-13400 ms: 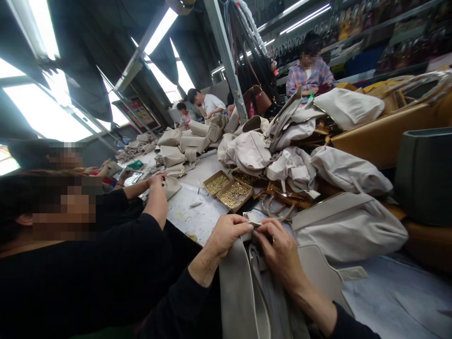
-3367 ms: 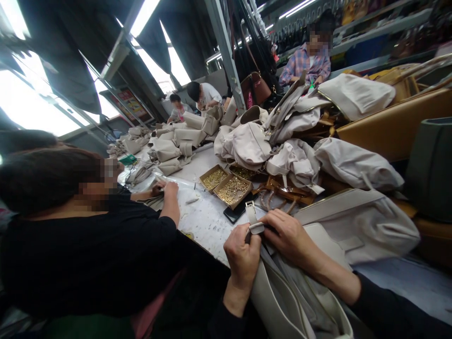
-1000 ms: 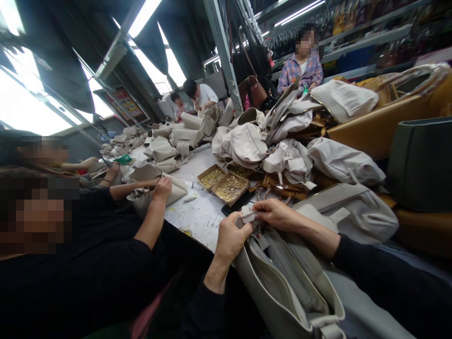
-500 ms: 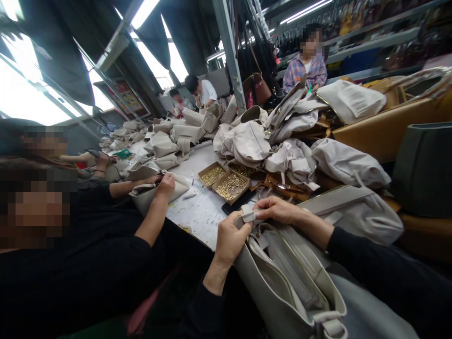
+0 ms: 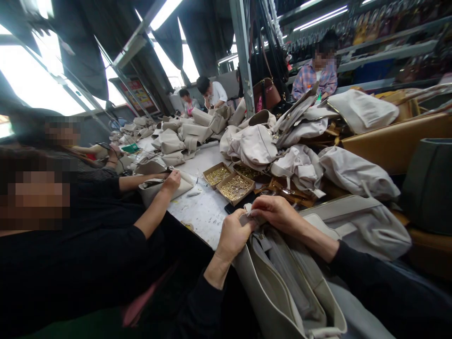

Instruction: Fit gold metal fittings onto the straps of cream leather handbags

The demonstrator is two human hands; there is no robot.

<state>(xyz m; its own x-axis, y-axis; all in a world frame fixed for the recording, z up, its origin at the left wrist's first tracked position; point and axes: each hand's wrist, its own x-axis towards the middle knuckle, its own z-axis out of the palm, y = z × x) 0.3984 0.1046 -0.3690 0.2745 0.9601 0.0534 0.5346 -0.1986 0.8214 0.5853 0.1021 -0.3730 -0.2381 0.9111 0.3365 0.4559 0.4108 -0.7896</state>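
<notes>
A light grey handbag (image 5: 270, 287) lies in front of me with its mouth open and its lining showing. My left hand (image 5: 231, 235) pinches a strap tab (image 5: 244, 217) at the bag's far end, thumb on top. On the same tab, from the right, my right hand (image 5: 277, 214) has its fingers closed and covers most of it. Whether a small metal piece sits between the fingers cannot be seen. Just beyond my hands are small cardboard boxes of gold-coloured studs (image 5: 236, 187) and a dark flat object (image 5: 240, 202).
Piles of grey bags (image 5: 254, 146) cover the table (image 5: 197, 216) at the back and right. A brown bag (image 5: 399, 146) and a dark bag (image 5: 429, 183) stand at right. Close on my left, a co-worker's hand (image 5: 172, 181) works on another grey bag (image 5: 185, 183). A metal post (image 5: 243, 61) rises behind.
My right hand has moved further over the tab, which is now mostly hidden under its fingers. My left hand keeps its pinch. The whole view has shifted slightly.
</notes>
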